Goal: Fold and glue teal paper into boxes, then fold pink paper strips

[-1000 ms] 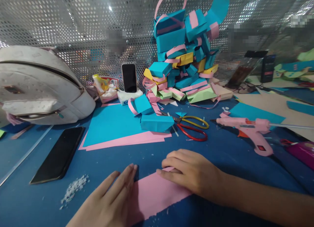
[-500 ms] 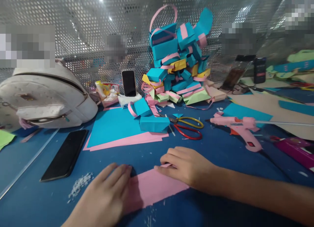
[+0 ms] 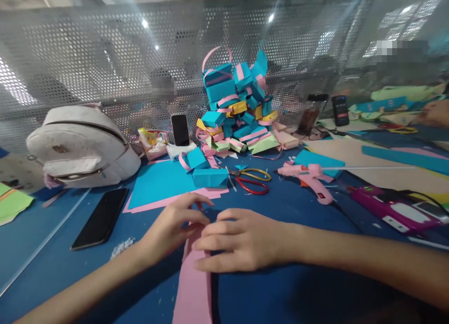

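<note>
A strip of pink paper lies lengthwise towards me on the blue table, with a fold standing along its edges. My left hand is closed at the strip's far end, thumb and fingers bent around it. From the right, my right hand grips the same end, its fingers laid across the paper and partly hiding it. The two hands' fingertips almost meet. Just beyond them are a folded blue paper box and scissors with one red and one yellow handle.
Blue sheets lie over pink ones. A tall pile of paper boxes stands behind. To the right are a pink glue gun and a purple device; to the left, a black phone and a white backpack.
The pink paper has turned from lying crosswise to pointing towards me, and is now folded narrower. Both hands have come together at its far end. The view has tilted up and shifted right.
</note>
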The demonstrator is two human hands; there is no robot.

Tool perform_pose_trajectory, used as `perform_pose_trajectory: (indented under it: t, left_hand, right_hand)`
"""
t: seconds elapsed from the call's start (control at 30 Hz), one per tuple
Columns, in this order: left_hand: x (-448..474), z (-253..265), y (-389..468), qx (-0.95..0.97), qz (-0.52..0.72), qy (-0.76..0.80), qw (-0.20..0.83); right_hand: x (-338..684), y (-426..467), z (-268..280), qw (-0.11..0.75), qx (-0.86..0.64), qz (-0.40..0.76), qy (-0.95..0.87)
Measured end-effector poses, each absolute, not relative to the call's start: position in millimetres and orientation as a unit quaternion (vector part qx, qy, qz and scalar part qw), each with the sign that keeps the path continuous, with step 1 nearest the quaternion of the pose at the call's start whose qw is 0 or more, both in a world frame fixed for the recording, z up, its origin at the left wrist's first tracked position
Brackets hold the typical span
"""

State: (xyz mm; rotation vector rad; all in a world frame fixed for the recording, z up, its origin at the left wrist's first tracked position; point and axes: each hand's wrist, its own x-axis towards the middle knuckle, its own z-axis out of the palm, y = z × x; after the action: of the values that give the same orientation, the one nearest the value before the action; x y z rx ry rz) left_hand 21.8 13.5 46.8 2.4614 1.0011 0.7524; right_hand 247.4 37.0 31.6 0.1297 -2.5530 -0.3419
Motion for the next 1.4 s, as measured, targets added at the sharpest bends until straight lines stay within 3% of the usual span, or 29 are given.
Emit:
perform_pose_trajectory:
  t: [0.17, 0.3, 0.47, 0.6, 0.77, 0.93, 1.13, 1.4]
  left_hand:
    - [52, 50, 23, 0.863, 0.28, 0.323, 0.27]
    - [51, 70, 17, 0.838, 0.289, 0.378, 0.266]
    - [36, 90, -6, 0.869, 0.159, 0.433, 0.18]
    - [25, 64, -16, 0.891, 0.067, 0.441, 0.083]
    - [14, 23, -9, 0.891, 0.074, 0.444, 0.058]
    - [10, 13, -6, 0.897, 0.075, 0.429, 0.082]
    - [2, 6, -3, 0.915, 0.049, 0.401, -0.025]
    - [2, 4, 3, 0.917, 0.054, 0.394, -0.005]
  right_hand:
    - [247, 30, 36, 0.252, 0.119, -0.177, -0.944]
    - [260, 35, 39, 0.229, 0.05, -0.211, -0.949]
    - [274, 47, 39, 0.185, -0.048, -0.228, -0.955]
    - [272, 50, 31, 0.125, -0.108, -0.148, -0.975]
    - [263, 51, 16, 0.07, -0.127, -0.066, -0.987]
    - [259, 48, 7, 0.075, -0.149, -0.014, -0.986]
    - [258, 51, 0, 0.089, -0.14, -0.053, -0.985]
    - [245, 59, 1, 0.077, -0.141, -0.055, -0.986]
